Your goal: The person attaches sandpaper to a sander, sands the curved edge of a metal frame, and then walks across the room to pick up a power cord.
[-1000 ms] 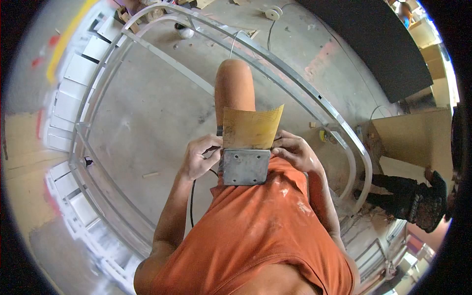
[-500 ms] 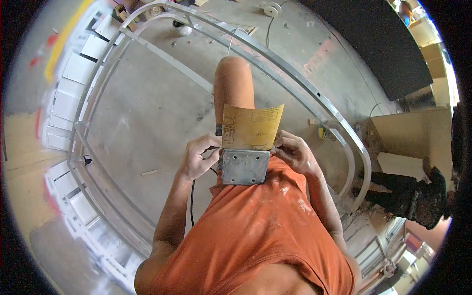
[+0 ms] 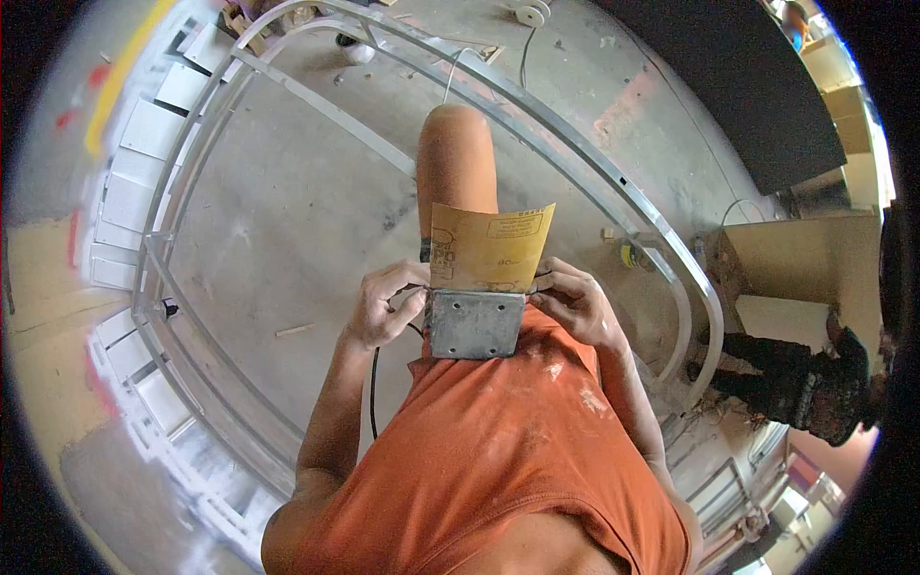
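Observation:
A curved sheet of sandpaper [image 3: 494, 251], its yellow printed backing toward me, stands up from the far edge of a grey sanding pad [image 3: 474, 331] with holes near its corners. The pad lies flat side up in front of my orange shirt, like the base of a sheet sander; its underside is hidden. My left hand [image 3: 391, 302] is closed in a pinch at the left corner where paper and pad meet. At the opposite corner, my right hand [image 3: 575, 297] pinches with thumb and fingers, close against the paper's lower edge.
A curved metal frame [image 3: 565, 134] lies around me on the concrete floor [image 3: 278, 211]. White panels [image 3: 129, 211] line the left side. A black sheet [image 3: 728, 86] stands at upper right, with a cardboard box [image 3: 776, 259] below it. A black cord [image 3: 374, 393] hangs beside my left forearm.
Both hands stay at the paper's lower corners. The pad and paper have shifted very slightly; the right fingers have moved a little.

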`<state>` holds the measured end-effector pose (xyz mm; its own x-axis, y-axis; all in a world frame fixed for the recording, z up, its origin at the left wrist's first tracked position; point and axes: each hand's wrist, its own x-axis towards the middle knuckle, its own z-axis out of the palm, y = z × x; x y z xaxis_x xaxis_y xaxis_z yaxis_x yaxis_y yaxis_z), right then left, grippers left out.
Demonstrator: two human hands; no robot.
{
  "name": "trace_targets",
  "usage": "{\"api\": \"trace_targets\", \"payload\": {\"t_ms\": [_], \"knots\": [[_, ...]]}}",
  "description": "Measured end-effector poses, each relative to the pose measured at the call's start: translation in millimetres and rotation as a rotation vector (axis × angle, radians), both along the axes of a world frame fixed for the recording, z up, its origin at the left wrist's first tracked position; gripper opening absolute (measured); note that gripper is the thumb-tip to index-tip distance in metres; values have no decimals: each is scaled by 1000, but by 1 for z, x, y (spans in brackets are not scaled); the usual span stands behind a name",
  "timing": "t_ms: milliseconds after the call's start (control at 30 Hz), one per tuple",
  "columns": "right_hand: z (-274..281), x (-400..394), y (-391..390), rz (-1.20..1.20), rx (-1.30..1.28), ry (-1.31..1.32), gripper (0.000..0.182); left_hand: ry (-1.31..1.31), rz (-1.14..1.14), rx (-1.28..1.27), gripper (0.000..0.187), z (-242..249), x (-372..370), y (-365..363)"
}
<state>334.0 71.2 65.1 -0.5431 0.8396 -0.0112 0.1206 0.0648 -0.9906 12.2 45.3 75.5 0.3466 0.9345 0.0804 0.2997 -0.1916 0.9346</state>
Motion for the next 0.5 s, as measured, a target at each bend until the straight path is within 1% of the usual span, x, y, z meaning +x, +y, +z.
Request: {"api": "trace_targets", "payload": {"t_ms": [100,167,233,267,300,333,500], "knots": [[0,1,1,6,3,-3,12,-22,60,-21,9,1,5,1],[0,0,0,14,17,-7,13,-23,63,5,9,2,7,2],[0,0,0,-7,-88,14,13,-25,70,33,9,1,6,4],[-1,1,1,-2,-87,15,13,-27,47,18,8,1,5,4],[-2,1,1,-1,-56,3,13,-29,24,1,12,0,3,4],[-3,0,1,-1,-24,-8,13,-29,28,0,12,1,3,3],[-4,-3,-3,-48,-28,6,13,-5,23,-31,11,-3,2,5]]}}
